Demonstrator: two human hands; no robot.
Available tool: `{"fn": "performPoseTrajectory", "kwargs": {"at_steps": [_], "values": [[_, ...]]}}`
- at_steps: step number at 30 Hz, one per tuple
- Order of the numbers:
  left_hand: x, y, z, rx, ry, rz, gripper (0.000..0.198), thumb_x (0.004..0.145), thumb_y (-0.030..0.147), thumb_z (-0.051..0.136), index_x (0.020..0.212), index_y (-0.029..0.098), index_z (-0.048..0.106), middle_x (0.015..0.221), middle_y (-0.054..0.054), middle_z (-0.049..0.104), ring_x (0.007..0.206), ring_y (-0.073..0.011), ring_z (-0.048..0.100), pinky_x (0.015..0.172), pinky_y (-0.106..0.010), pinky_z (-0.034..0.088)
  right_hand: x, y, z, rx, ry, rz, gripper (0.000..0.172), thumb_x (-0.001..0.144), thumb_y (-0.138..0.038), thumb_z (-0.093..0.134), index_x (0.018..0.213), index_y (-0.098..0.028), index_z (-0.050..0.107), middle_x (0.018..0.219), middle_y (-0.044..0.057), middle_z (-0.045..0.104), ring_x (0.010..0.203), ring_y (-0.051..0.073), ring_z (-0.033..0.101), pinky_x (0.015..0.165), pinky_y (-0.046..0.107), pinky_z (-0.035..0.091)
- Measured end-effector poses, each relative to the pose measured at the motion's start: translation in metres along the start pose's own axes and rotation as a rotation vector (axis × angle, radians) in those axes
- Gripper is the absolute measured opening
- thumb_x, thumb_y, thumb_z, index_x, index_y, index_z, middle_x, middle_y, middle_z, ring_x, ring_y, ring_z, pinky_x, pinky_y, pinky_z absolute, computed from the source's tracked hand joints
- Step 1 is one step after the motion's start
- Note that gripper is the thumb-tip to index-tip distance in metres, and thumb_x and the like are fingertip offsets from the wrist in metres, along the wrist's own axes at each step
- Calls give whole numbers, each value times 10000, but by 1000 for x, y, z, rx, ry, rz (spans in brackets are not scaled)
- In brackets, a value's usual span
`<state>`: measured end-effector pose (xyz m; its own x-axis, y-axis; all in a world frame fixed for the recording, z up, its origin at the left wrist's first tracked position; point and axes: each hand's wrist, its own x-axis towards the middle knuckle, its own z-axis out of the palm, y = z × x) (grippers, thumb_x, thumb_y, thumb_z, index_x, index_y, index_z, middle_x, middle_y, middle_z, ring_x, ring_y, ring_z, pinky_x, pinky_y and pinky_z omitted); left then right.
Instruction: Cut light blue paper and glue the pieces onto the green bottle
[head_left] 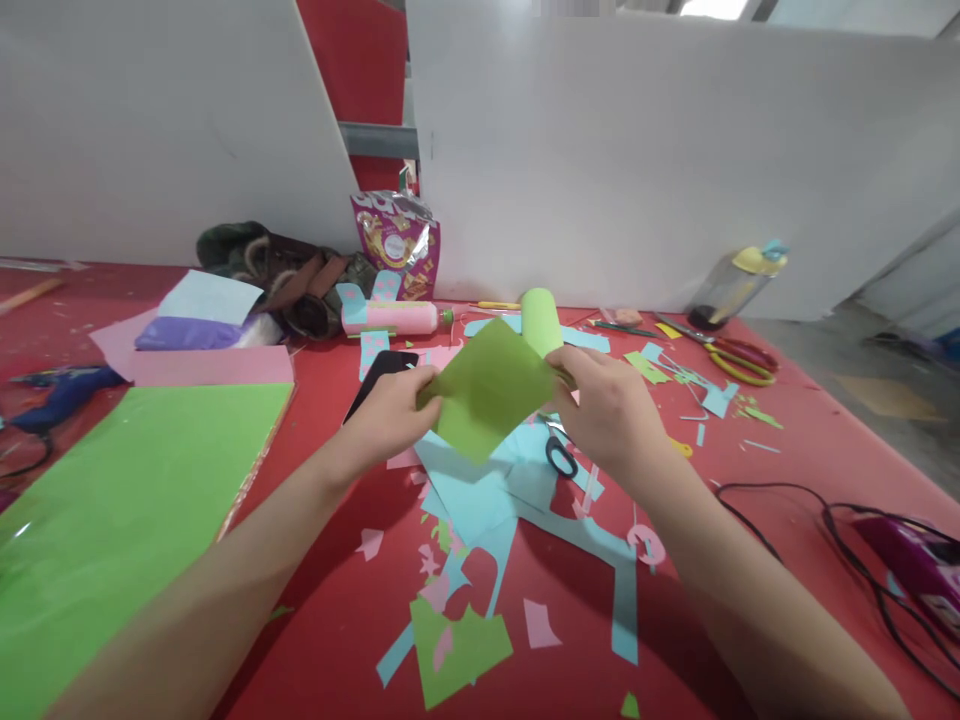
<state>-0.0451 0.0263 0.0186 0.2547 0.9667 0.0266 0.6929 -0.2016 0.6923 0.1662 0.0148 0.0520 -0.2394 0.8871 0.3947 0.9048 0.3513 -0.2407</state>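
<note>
Between my two hands a square of green paper [491, 392] is held up above the red table, turned so that its corners point up, down and sideways. My left hand [394, 405] pinches its left corner between thumb and fingers. At the right corner, my right hand [600, 400] grips the paper the same way. Below lie light blue paper scraps [472, 490] and small scissors [561, 455] with dark handles. Behind the square stands a light green paper roll [540, 318]. A dark phone [382, 370] lies partly behind my left hand.
A stack of green sheets [150, 480] covers the left side, near a blue glue gun [67, 395]. Along the back are a pink paper-wrapped bottle [394, 318], a snack bag [401, 245] and a clear bottle [735, 290]. Large scissors [720, 355] and a black cable [832, 510] lie right.
</note>
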Motion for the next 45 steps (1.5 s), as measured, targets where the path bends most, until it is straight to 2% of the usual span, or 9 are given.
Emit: {"fn": "performPoseTrajectory", "kwargs": {"at_steps": [6,12,14,17,20,25,33,39,45], "values": [[-7,12,-9,-206,-248,252,357,665,113,293,915,186,537,1070,-28,554,1051,-178,467,902,-322,361,0,5,3,160,118,-214,199,634,-10,452,656,-158,582,814,75,586,818,202,523,700,340,418],[-9,12,2,-86,-27,326,442,763,333,487,1167,183,388,1285,-90,389,1186,-209,339,975,-367,290,-5,-4,-3,507,-22,-242,221,650,-21,450,609,-180,597,1034,67,506,935,174,513,686,309,442],[-9,11,3,-106,-69,354,406,762,356,509,1124,191,427,1220,-74,458,1129,-199,402,957,-349,308,-4,-4,-4,603,-68,-210,232,638,-16,449,601,-186,603,1034,54,506,920,160,520,658,284,443],[-8,13,2,-137,-176,269,196,789,341,456,863,178,537,872,-25,596,839,-163,540,787,-292,407,-2,0,-3,652,-73,-149,246,654,-15,427,608,-177,607,981,54,532,901,151,531,660,268,441],[-7,13,2,-109,-222,123,197,784,332,430,739,165,525,675,6,547,642,-133,509,619,-249,400,1,3,0,634,-141,-62,269,711,-21,381,673,-166,605,852,38,591,765,116,561,640,248,441],[-7,10,6,-41,-338,29,227,777,364,409,815,165,511,555,42,453,532,-114,428,486,-211,320,0,4,8,463,-313,-28,286,725,-78,476,985,-167,553,842,27,620,571,79,529,585,233,435],[-10,11,7,76,-457,82,184,784,308,389,845,182,509,573,41,470,550,-123,454,493,-209,314,-3,0,17,336,-409,-105,293,706,-27,486,941,-165,593,672,0,596,616,106,531,572,211,394],[-10,10,16,164,-467,132,183,783,301,385,713,178,502,631,7,540,595,-142,506,518,-220,342,-6,-3,28,234,-450,-206,197,727,-15,442,727,-148,587,654,8,576,608,102,498,570,208,348],[-27,24,22,630,-351,65,193,795,255,376,795,141,531,673,-89,596,580,-224,569,488,-285,373,-10,-4,45,-42,-481,-288,196,755,-17,429,782,-157,564,748,33,590,690,124,532,575,210,341]]}}
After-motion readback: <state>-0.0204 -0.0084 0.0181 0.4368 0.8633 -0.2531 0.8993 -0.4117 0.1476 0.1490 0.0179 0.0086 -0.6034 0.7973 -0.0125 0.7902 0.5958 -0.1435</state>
